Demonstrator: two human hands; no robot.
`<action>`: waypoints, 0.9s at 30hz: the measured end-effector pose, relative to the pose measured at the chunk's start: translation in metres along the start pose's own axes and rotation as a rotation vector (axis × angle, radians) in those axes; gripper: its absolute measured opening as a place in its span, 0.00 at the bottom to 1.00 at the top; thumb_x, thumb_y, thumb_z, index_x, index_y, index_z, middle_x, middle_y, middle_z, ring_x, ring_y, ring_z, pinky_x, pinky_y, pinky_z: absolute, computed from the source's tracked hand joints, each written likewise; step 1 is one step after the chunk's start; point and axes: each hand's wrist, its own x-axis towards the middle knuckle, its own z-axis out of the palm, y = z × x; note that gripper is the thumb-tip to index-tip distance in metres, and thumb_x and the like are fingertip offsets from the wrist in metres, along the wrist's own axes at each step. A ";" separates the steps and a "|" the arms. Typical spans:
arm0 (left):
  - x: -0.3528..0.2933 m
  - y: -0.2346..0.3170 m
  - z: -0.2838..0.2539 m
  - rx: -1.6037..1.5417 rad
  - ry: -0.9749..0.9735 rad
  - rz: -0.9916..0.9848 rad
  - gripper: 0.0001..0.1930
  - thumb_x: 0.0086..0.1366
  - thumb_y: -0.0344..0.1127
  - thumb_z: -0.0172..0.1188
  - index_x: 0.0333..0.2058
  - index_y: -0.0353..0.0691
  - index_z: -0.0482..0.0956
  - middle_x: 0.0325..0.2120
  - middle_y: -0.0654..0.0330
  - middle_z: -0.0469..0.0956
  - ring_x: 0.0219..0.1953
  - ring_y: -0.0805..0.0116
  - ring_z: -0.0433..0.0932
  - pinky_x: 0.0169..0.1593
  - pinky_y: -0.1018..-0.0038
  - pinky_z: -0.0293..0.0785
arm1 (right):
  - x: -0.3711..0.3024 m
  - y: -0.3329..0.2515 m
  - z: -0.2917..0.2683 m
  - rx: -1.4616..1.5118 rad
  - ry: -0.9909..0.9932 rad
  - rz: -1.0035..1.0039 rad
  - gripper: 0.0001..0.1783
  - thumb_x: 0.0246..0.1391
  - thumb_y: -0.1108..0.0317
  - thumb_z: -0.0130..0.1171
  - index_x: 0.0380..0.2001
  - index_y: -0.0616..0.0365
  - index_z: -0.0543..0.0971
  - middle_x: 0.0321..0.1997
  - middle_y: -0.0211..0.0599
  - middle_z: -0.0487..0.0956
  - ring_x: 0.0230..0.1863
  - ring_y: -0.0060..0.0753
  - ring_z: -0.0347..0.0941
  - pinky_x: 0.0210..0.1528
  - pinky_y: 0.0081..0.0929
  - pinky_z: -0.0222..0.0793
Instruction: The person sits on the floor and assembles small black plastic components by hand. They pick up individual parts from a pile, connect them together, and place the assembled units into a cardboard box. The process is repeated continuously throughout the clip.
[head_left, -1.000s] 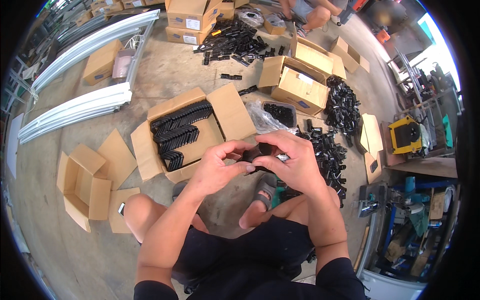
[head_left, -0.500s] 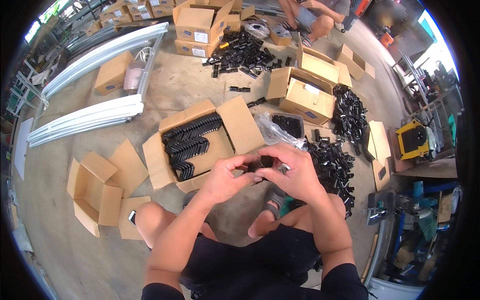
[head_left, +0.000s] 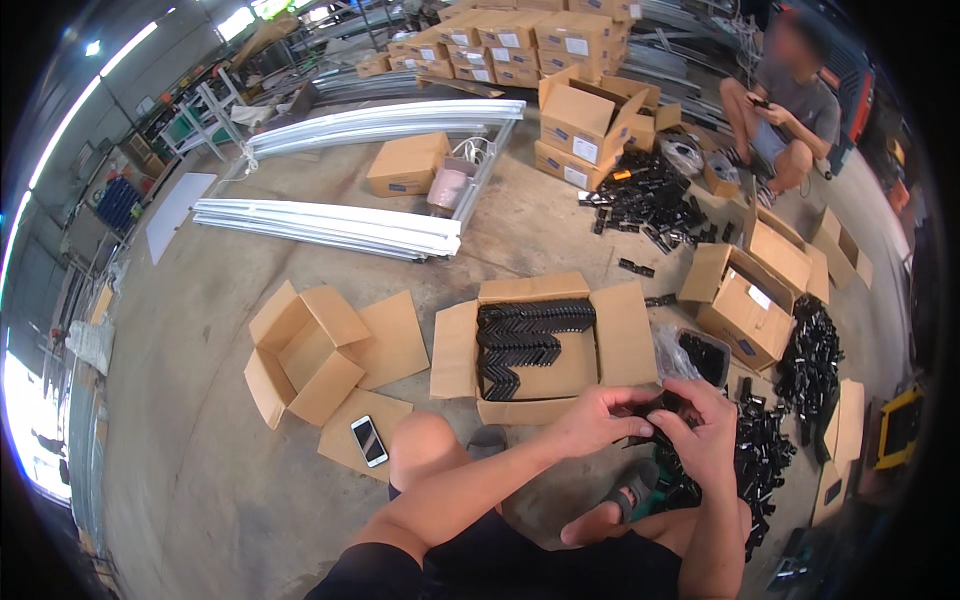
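Since the earlier frames the view has tipped upward, so both hands now sit lower and further right in the picture, still joined over the same small black plastic part (head_left: 662,412). The left hand (head_left: 597,418) pinches the part from the left with curled fingers, and the right hand (head_left: 706,432) closes over it from the right, above a heap of black plastic pieces (head_left: 762,462) on the concrete floor. Just beyond the hands lies an open cardboard box holding rows of black brackets (head_left: 530,345). A white smartphone (head_left: 369,440) rests on a flattened cardboard sheet beside the left knee. Another person (head_left: 782,105) squats well apart.
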 end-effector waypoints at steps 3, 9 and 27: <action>-0.002 -0.003 -0.003 -0.002 0.003 -0.001 0.22 0.66 0.27 0.69 0.58 0.32 0.78 0.48 0.60 0.83 0.47 0.76 0.80 0.52 0.76 0.79 | 0.000 -0.002 0.004 0.024 0.000 0.010 0.20 0.43 0.74 0.76 0.42 0.64 0.84 0.34 0.38 0.82 0.29 0.28 0.76 0.34 0.25 0.73; -0.006 0.000 0.001 0.055 0.005 0.033 0.24 0.66 0.30 0.70 0.59 0.32 0.78 0.50 0.59 0.83 0.49 0.75 0.80 0.55 0.74 0.78 | -0.006 0.006 0.008 0.107 0.005 0.047 0.21 0.44 0.74 0.76 0.44 0.65 0.84 0.34 0.36 0.81 0.30 0.26 0.75 0.34 0.24 0.72; -0.329 0.250 -0.380 0.515 1.445 0.446 0.17 0.67 0.43 0.70 0.48 0.40 0.85 0.35 0.67 0.82 0.37 0.77 0.77 0.43 0.74 0.70 | -0.180 0.338 -0.592 -0.107 0.668 0.644 0.23 0.69 0.59 0.57 0.62 0.55 0.74 0.44 0.33 0.82 0.39 0.32 0.80 0.38 0.31 0.77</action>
